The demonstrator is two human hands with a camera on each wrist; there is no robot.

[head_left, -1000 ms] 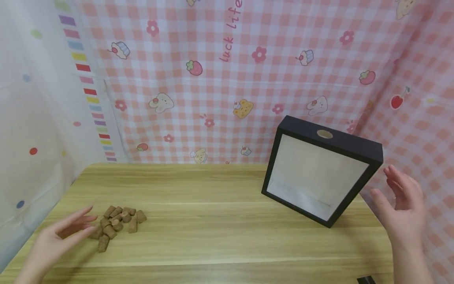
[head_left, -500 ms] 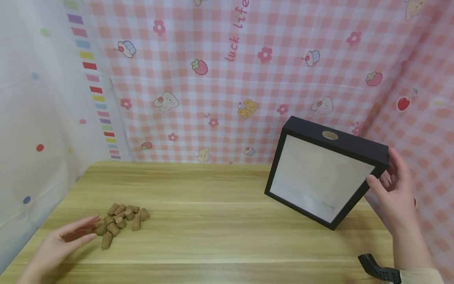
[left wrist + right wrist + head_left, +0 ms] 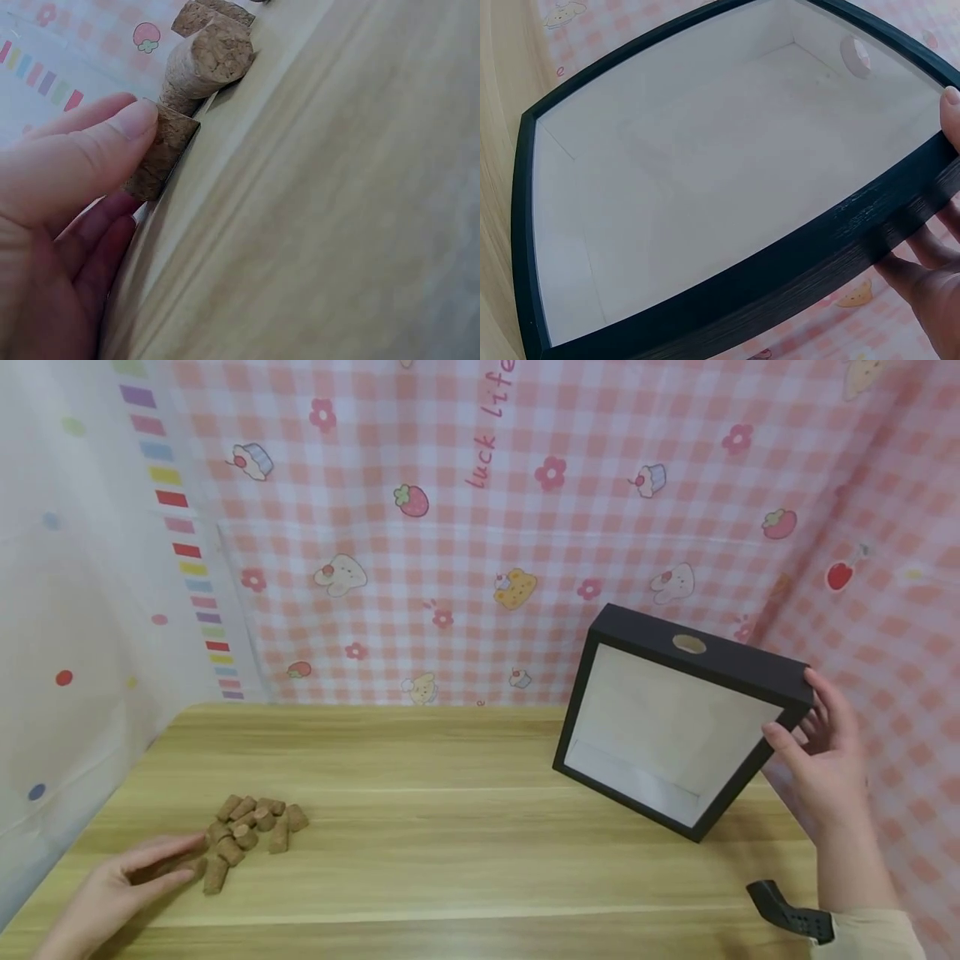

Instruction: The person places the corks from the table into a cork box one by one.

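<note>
1. Pink checked cloth (image 3: 375, 552) hangs at 12 o'clock in the head view, behind the wood-grain table (image 3: 450, 835); pale dotted cloth (image 3: 45, 602) hangs at 9.
2. Corks (image 3: 245, 837) lie in a loose cluster on the table at 8 o'clock, several touching.
3. Farther out at 8, the left hand (image 3: 112, 893) pinches the nearest cork (image 3: 171, 146), thumb and forefinger just its width apart.
4. Black-edged and upright, the box (image 3: 678, 735) is between 3 and 4 o'clock, with a round hole (image 3: 689, 644) on top.
5. Beyond it, the right hand (image 3: 832, 768) grips its edge, thumb on the front rim, fingers bent round the side.
6. At 4 o'clock, a black piece (image 3: 783, 910) meets the pale sleeve (image 3: 870, 935).
</note>
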